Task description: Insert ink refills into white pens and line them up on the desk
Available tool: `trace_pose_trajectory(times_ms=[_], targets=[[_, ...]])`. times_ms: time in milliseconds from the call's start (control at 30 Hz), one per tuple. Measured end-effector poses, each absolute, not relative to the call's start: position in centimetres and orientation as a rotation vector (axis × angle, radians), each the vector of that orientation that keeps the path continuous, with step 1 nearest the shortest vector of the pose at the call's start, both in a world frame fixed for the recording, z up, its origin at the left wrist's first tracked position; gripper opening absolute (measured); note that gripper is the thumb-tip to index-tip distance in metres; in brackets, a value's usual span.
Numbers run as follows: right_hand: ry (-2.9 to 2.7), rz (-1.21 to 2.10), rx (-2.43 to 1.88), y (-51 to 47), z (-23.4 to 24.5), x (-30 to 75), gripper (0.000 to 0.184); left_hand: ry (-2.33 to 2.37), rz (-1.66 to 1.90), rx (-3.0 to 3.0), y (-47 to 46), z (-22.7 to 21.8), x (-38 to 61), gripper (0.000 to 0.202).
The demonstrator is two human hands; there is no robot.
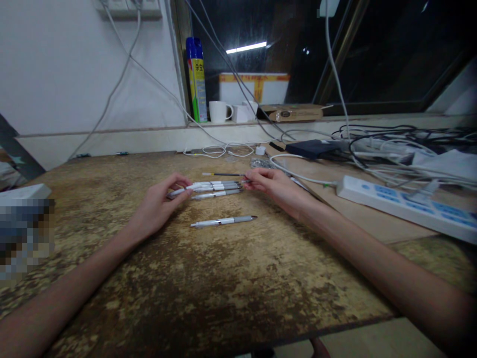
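Bare worn tabletop (231, 278) lies open toward its near edge. Left hand (158, 206) and right hand (274, 186) pinch opposite ends of the pen bundle (214, 188); a single pen (223, 221) lies just nearer.

Spray can (197, 82): on its yellow label I could read the Chinese characters 杀虫; the print below them was too small for me.
Cardboard box (294, 114): it carried a dark oval mark that I could not read.
Power strip (406, 205): I saw blue markings by its sockets, all illegible.
Pens (216, 188): I made out no print on them.
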State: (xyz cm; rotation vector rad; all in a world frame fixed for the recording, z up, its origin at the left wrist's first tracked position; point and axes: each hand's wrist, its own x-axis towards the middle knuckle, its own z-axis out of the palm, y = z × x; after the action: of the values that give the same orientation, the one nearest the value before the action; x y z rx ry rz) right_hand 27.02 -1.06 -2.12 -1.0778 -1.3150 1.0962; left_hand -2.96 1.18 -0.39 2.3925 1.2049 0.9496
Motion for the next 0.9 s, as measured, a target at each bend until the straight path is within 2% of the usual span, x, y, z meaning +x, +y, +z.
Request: trace_pose_trajectory(times_ms=[533,900], targets=[[-1.407,1.006,-1.112,-1.08,-2.15,27.31,0.027,1.213,0.932,2.389,1.13,-0.33,-2.95,0.031],[-1.407,1.011,-1.114,-1.08,-2.15,27.34,0.024,1.195,0.937,2.386,1.23,-0.4,-3.02,0.028]])
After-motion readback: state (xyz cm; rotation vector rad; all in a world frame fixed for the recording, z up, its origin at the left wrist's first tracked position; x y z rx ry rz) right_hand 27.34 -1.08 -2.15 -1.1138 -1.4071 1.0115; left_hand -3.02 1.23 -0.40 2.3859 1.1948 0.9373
